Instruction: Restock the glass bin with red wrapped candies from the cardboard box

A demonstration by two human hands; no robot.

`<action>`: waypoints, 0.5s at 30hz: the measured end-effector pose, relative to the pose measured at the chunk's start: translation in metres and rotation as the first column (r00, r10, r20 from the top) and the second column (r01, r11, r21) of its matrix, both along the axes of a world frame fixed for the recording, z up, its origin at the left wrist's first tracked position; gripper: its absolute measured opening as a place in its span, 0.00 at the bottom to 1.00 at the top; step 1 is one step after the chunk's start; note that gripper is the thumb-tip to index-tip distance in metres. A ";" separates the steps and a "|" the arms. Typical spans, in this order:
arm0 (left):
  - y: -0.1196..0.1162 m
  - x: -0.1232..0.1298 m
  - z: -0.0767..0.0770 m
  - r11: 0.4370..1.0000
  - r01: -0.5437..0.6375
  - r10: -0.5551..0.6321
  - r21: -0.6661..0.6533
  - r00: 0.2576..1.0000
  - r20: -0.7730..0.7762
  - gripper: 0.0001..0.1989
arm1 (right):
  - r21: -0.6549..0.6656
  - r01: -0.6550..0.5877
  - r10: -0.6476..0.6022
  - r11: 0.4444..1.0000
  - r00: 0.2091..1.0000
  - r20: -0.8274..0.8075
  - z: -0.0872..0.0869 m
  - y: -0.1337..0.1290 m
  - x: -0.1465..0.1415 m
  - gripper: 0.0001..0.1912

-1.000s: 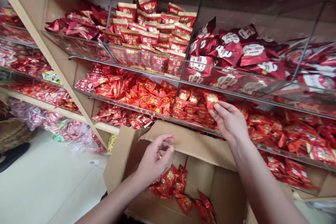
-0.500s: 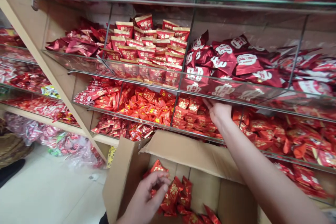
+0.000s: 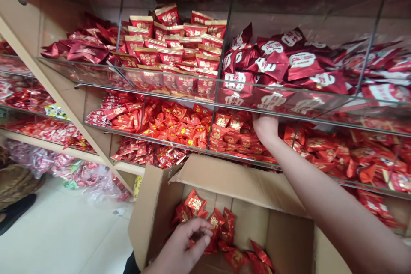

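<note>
Over the cardboard box [image 3: 221,175], my left hand [image 3: 189,244] hangs with fingers loosely curled, the thumb apart from them and nothing visible between. Just beyond its fingertips lie red candy packets [image 3: 215,224] with gold print, scattered on the box bottom. My right hand [image 3: 266,128] reaches into a shelf compartment of similar small red packets [image 3: 236,123], at their right side. The shelf above covers its fingers, so whether they grip anything is hidden.
The upper glass shelf [image 3: 199,99] runs close above my right hand, stacked with gold-edged red packets [image 3: 171,58] and dark red packets [image 3: 303,64]. A wooden upright [image 3: 61,100] divides the shelving at left. Bagged goods [image 3: 80,175] and a dark shoe [image 3: 19,212] are on the floor.
My right hand has gone deeper into the lower compartment, its fingers now out of sight. My left hand has shifted slightly right and down, uncovering more packets in the box. The view has tilted slightly.
</note>
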State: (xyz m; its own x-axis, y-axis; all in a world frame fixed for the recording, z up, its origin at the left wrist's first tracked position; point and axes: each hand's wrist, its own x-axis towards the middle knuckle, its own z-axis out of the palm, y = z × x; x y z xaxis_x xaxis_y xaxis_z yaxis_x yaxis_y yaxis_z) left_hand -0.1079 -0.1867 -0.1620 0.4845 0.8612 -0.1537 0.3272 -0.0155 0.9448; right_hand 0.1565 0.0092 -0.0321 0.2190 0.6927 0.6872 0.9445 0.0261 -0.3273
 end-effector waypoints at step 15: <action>-0.008 -0.007 -0.013 0.992 0.057 -0.070 -0.115 0.992 -0.105 0.10 | -0.093 0.136 -0.091 0.986 0.920 0.382 0.014 -0.004 -0.007 0.20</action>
State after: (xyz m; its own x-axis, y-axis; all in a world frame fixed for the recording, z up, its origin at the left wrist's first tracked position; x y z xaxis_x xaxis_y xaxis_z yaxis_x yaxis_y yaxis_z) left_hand -0.1152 -0.1944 -0.1752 0.5128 0.8038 -0.3015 0.4300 0.0635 0.9006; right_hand 0.1491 0.0056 -0.0179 0.0429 0.7575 0.6514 0.9928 -0.1052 0.0569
